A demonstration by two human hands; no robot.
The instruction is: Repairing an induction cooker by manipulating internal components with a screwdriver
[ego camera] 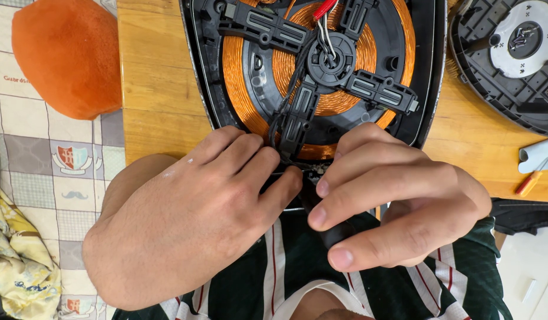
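An opened induction cooker (429,77) lies on a wooden table (158,89), showing its round copper coil (244,71) under a black cross-shaped bracket (321,65) with red and white wires at the hub. My left hand (191,219) rests at the cooker's near edge, fingers curled against the bracket's lower arm and its black wires. My right hand (392,201) is closed around a black tool handle (336,234), whose tip is hidden between my two hands at the cooker's near edge.
A second black cover with a grey disc (510,53) lies at the back right. An orange cushion (66,56) sits on a checked cloth (55,172) on the left. A small orange-handled tool (529,182) and a white object (537,155) lie at the right.
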